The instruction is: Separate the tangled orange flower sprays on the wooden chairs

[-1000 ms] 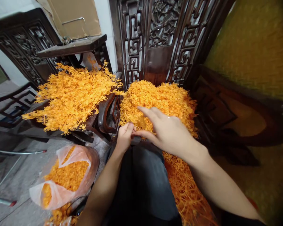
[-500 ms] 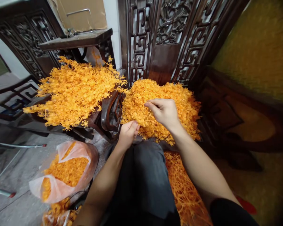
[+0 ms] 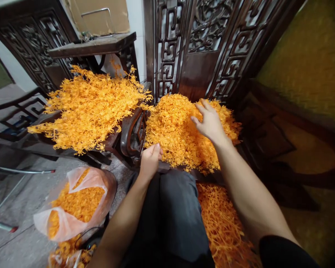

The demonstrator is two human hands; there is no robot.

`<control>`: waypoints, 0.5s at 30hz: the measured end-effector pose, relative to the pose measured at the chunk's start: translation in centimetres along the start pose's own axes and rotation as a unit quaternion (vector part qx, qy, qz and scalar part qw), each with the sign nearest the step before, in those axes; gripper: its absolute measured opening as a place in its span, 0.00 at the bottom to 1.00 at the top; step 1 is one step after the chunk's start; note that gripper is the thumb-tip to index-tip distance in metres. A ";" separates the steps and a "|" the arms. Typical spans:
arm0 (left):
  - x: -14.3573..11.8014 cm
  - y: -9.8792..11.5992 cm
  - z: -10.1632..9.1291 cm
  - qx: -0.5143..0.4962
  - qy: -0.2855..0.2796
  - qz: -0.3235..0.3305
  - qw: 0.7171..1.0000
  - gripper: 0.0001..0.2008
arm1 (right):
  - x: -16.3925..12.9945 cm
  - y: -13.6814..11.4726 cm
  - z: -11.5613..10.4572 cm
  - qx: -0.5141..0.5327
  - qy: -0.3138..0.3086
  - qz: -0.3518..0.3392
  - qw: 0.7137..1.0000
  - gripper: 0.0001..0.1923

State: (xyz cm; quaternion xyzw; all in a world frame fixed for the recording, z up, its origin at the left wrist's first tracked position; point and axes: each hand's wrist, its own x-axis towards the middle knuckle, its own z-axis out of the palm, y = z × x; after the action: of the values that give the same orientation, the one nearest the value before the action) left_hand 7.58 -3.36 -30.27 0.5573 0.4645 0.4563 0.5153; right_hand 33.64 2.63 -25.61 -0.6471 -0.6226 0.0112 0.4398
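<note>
1. Since the earlier frame, your right hand (image 3: 209, 121) has reached out to 12 o'clock, fingers spread on the pile (image 3: 181, 130).
2. Left hand (image 3: 150, 160) pinches a sprig at the pile's 7 o'clock edge; keep that grip while lifting few strands.

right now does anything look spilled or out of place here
Yes. Orange sprigs lie spilled on the floor beside the person's knee, below the heap the right hand rests on. More lie loose under the plastic bag.

A dark carved wooden screen (image 3: 201, 41) stands behind. The grey concrete floor (image 3: 22, 208) is at the left, a white wall (image 3: 135, 15) beside cardboard (image 3: 100, 16).
</note>
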 end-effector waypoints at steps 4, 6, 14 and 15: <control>-0.1 0.2 0.4 0.025 0.012 0.010 1.000 0.26 | -4.2 -6.9 -2.4 0.015 0.055 -0.092 0.994 0.18; -0.1 0.4 0.7 0.041 0.017 0.020 0.999 0.25 | -6.4 -9.6 -2.7 -0.006 -0.063 -0.111 0.992 0.22; -1.6 2.1 0.5 0.178 0.021 0.132 0.975 0.21 | -8.2 -10.2 -1.1 0.179 -0.132 -0.068 0.972 0.15; -1.7 2.1 0.1 0.190 0.020 0.135 0.972 0.21 | -7.6 -9.3 -1.6 0.212 -0.109 -0.027 0.971 0.15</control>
State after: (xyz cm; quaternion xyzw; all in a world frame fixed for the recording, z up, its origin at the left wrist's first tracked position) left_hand 7.51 -5.17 -28.27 0.6933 0.4733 0.4359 0.3246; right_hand 25.44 -6.00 -23.30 -0.5170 -0.6676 0.2019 0.4963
